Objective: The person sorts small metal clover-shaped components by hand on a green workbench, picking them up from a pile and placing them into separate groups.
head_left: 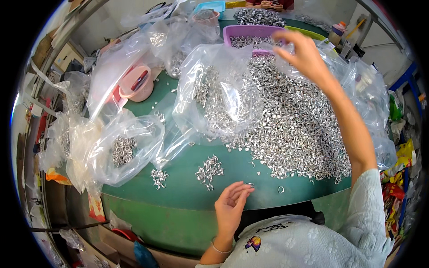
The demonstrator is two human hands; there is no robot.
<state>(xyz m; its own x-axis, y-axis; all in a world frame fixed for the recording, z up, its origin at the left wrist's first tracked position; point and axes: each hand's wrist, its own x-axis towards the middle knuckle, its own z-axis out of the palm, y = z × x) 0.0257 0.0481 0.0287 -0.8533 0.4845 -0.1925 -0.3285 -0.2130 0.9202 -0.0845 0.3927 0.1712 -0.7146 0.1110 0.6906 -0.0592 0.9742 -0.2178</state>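
Note:
Near the front edge of the green table, my left hand point(232, 203) pinches a small silver metal ring point(250, 184) between thumb and fingertips. My right hand point(303, 56) is raised at the far side, over the rim of a purple basket point(254, 30) full of small metal pieces. Its thumb and fingers are apart, and I see nothing held in them. A large heap of small silver metal pieces point(299, 129) spreads beneath my right forearm. One loose ring point(280, 190) lies to the right of my left hand. Two small piles of rings, a nearer one point(210, 172) and another point(159, 178), lie to its left.
A clear plastic bag of metal pieces point(219, 98) stands mid-table. Another open bag with rings point(124, 150) sits at the left, before a pink tub point(136, 85) holding a red tool. A bottle point(337, 32) stands far right. Another person's hands point(271, 5) show at the far side.

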